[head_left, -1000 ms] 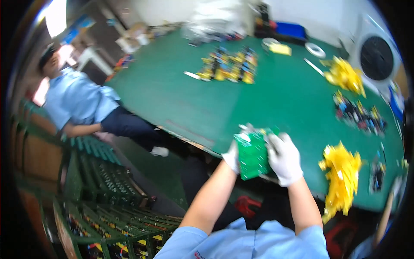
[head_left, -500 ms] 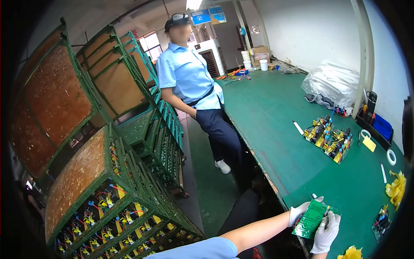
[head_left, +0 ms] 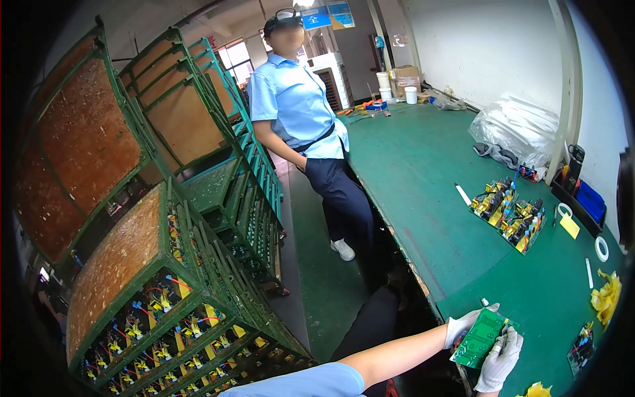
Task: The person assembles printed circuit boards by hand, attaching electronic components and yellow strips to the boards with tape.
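A green circuit board (head_left: 481,340) is held tilted over the near edge of the green workbench, its flat green face toward me. My left hand (head_left: 460,327), in a white glove, is closed on the board's left side, with its fingers partly hidden behind it. Along the right edge, my right hand (head_left: 501,360), gloved too, grips the board with its fingertips at the upper right corner. Just beyond the left fingers lies a small white piece (head_left: 485,302). Farther off on the bench rest populated circuit boards (head_left: 509,215) with yellow and black parts.
The green workbench (head_left: 423,192) runs away from me beside a wall. On its right are tape rolls (head_left: 601,249), a black bin (head_left: 579,202), crumpled yellow material (head_left: 605,298) and another board (head_left: 582,349). Loaded green racks (head_left: 198,324) stand left. A person (head_left: 301,112) stands by the bench.
The whole view has shifted slightly. My hands keep their hold on the board, which shows little change in tilt. The person stays by the bench.
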The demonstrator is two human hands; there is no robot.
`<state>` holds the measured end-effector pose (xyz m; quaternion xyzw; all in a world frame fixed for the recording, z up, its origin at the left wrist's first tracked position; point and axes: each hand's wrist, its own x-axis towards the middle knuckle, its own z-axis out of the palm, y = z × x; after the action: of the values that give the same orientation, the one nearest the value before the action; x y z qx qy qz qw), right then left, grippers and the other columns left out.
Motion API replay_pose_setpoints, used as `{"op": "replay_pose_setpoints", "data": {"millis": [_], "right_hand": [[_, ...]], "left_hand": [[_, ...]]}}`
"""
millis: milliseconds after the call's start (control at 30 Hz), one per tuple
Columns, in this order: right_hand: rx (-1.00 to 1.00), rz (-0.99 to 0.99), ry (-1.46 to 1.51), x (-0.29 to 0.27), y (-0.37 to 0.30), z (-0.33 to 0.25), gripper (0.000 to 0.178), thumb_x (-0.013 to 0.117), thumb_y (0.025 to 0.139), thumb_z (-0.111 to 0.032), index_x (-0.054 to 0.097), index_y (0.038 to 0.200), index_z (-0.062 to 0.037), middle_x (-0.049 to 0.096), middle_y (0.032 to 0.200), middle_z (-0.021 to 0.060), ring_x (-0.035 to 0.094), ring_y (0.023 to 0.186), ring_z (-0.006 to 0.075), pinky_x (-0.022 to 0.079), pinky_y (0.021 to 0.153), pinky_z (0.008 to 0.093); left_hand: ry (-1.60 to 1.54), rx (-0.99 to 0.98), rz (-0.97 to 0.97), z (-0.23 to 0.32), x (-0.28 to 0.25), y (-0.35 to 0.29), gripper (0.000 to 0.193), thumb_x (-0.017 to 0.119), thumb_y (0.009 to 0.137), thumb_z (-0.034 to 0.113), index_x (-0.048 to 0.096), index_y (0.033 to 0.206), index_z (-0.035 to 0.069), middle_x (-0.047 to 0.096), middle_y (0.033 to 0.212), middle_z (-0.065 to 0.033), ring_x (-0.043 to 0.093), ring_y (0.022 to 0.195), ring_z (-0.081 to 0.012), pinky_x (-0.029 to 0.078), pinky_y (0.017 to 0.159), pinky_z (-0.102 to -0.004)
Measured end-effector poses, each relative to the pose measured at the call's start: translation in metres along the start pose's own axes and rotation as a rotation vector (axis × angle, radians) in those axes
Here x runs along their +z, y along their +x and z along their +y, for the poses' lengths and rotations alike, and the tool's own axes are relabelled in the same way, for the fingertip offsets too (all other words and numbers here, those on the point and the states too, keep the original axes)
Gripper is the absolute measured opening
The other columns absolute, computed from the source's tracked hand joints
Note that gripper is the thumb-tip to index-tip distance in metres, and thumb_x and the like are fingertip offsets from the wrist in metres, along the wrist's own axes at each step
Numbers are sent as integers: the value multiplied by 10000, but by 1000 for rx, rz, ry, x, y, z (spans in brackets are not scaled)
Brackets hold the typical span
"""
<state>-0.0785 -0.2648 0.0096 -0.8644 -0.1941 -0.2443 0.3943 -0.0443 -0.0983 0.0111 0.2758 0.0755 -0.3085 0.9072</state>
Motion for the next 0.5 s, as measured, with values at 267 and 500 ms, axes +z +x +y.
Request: {"op": "replay_pose_setpoints", "data": {"millis": [267,500], "right_hand": [[-1,-23,-30,-3,1,-1,271,490,919,6,541,1183,43,550,1004,187,576,876,339,481,764,413],[-15,-16,-15,-1,0,1,275,494,929,-7,541,1196,40,555,1006,181,581,885,336,482,763,413]], "left_hand": [[-30,-25,-14,-3,-10,9,437,500,996,497,629,879,96,664,785,-18,621,623,-133,532,592,-271],[4,3,-1,-1,-6,7,441,495,998,496,627,872,94,661,773,-18,616,612,-132,530,585,-270]]}}
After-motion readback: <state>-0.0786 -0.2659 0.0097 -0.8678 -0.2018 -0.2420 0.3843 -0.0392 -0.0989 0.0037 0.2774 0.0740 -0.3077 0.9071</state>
